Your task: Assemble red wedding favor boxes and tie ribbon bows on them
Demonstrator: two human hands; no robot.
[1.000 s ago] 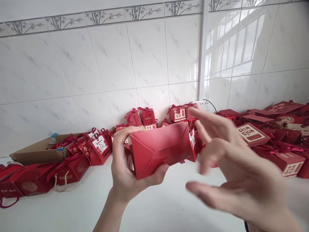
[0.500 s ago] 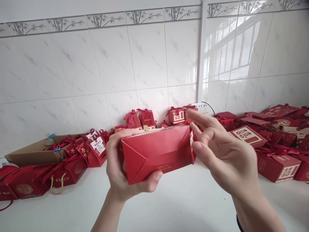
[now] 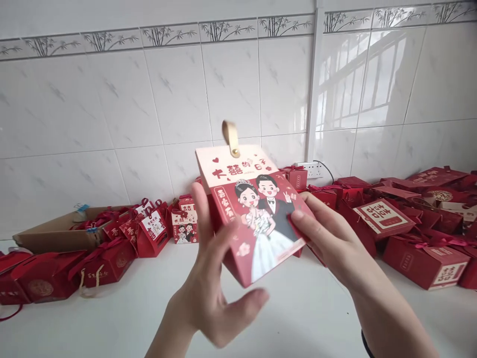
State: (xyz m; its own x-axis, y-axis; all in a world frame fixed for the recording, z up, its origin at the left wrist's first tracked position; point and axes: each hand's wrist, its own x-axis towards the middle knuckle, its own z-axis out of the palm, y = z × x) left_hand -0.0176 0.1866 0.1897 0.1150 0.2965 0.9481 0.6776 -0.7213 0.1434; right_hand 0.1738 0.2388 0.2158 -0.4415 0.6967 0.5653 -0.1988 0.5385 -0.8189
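A red gift box [image 3: 268,219] with a cartoon bride and groom on its front is held up tilted above the table. A tan strap [image 3: 230,136] with a gold stud loops from its pale top. My right hand [image 3: 331,233] grips the box's right edge, thumb on the printed front and the other fingers behind it. At the lower left of the box is my left hand [image 3: 214,288], fingers and thumb spread apart. Its fingers are close to the box's left side; whether they touch it I cannot tell.
A white table [image 3: 122,323] runs up to a tiled wall [image 3: 167,99]. A cardboard carton [image 3: 59,236] and several red boxes [image 3: 48,276] stand at the left. Many more red gift boxes [image 3: 428,258] are piled at the right. A white power strip [image 3: 313,169] sits by the wall.
The box has turned from showing its plain red bottom to showing its printed front, strap upward. My right hand has closed on its right edge; my left hand has let go and spread.
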